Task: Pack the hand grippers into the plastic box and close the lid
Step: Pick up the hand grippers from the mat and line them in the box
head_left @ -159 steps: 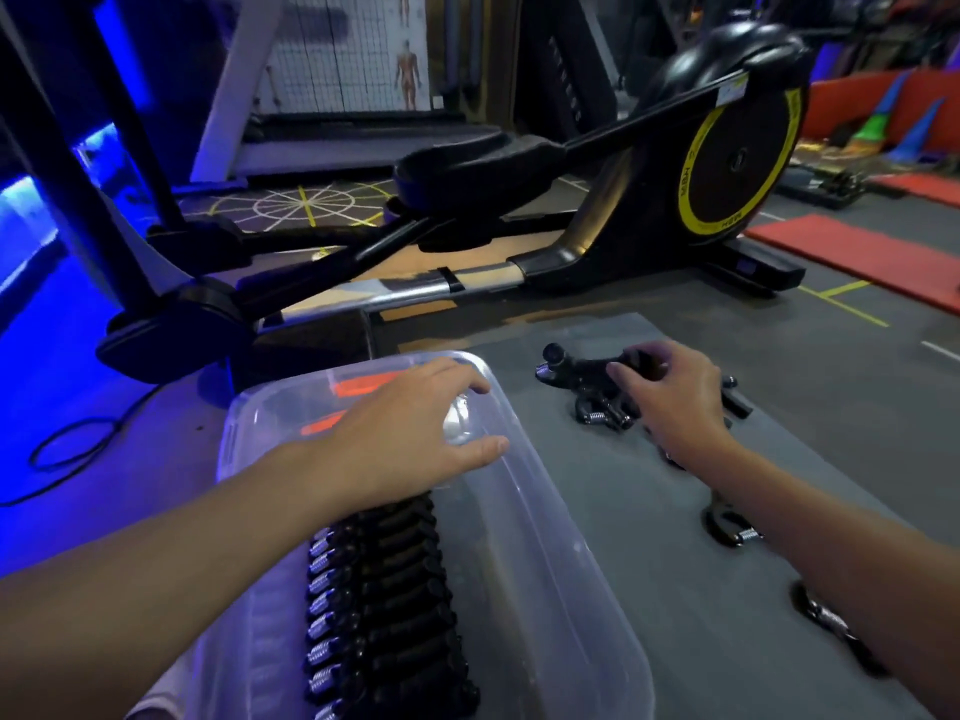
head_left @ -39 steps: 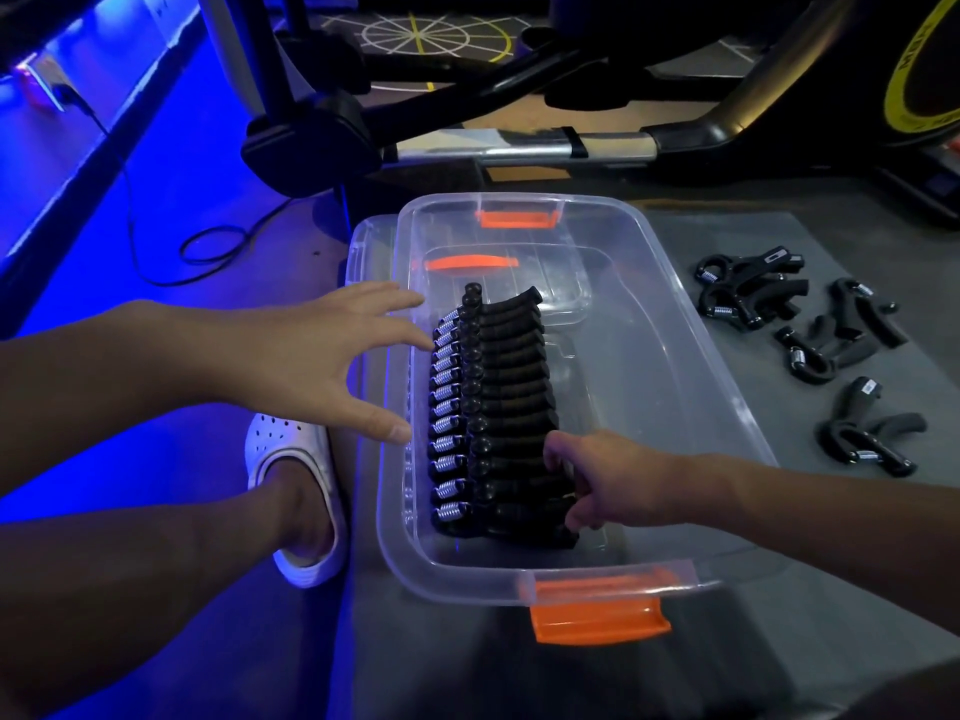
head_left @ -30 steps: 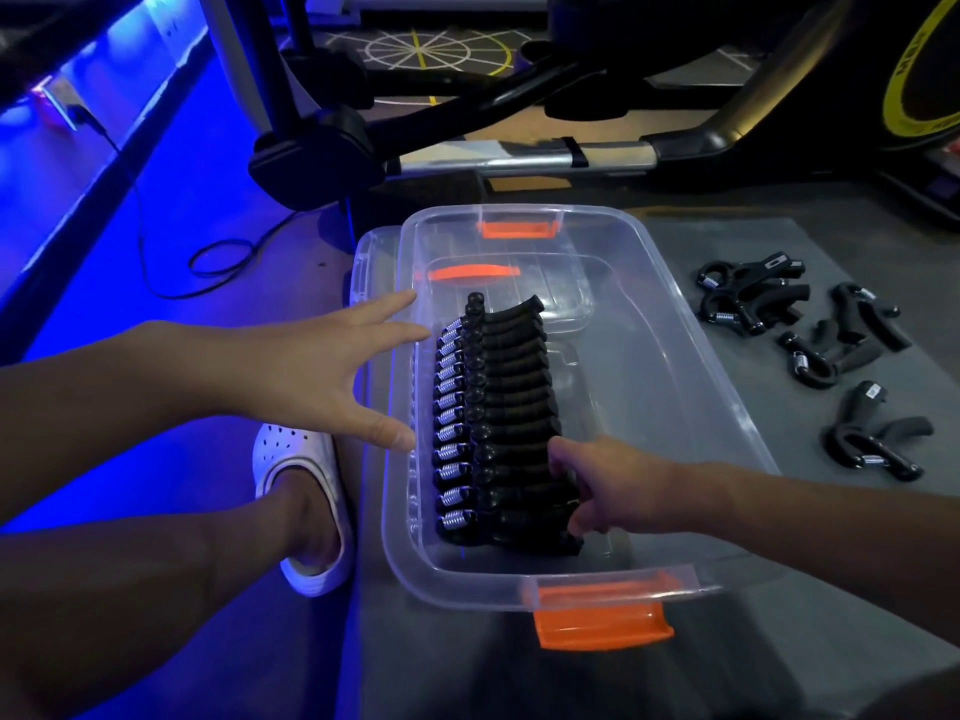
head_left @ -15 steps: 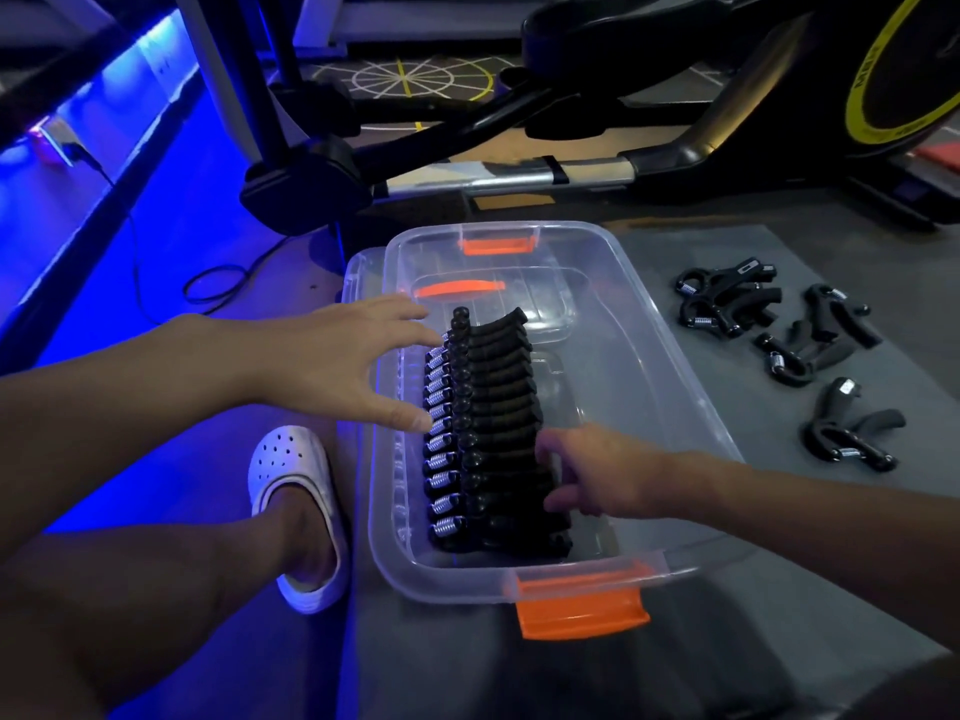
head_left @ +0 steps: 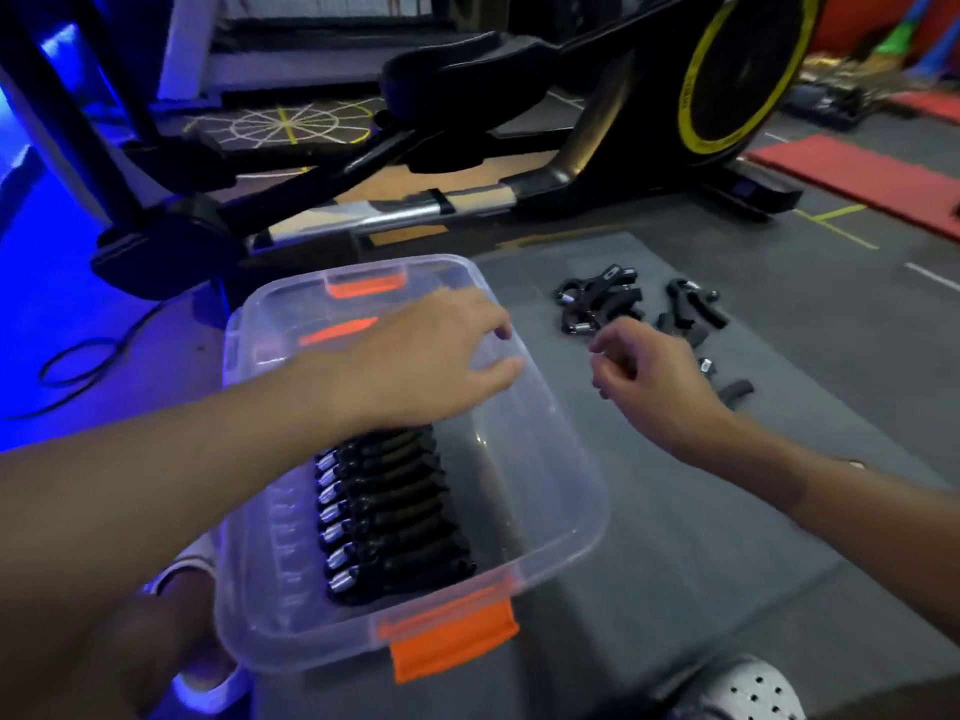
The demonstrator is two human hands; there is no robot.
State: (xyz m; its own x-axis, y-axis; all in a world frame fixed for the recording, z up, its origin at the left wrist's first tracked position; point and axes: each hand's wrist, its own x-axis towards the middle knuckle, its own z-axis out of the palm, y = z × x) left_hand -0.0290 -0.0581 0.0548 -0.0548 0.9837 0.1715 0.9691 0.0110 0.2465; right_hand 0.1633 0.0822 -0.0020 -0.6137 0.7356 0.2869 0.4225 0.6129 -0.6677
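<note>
The box (head_left: pixel 566 491) stands open on the mat (head_left: pixel 675 537), below the left hand (head_left: pixel 415 366), whose fingers are spread and empty. The packed row (head_left: pixel 395 511) lies behind those fingers. The right hand (head_left: pixel 654 376) has loosely curled, empty fingers. Loose grippers (head_left: pixel 605 301) lie just beyond them, interlocked. Lifting one may drag out another.

The clear box (head_left: pixel 550 459) is showing orange latches (head_left: pixel 452 641); grippers (head_left: pixel 400 517) are showing black, springs (head_left: pixel 332 532) silver; the mat (head_left: pixel 727 511) is looking grey; a yellow ring (head_left: pixel 688 90) is edging the black wheel (head_left: pixel 748 70).
</note>
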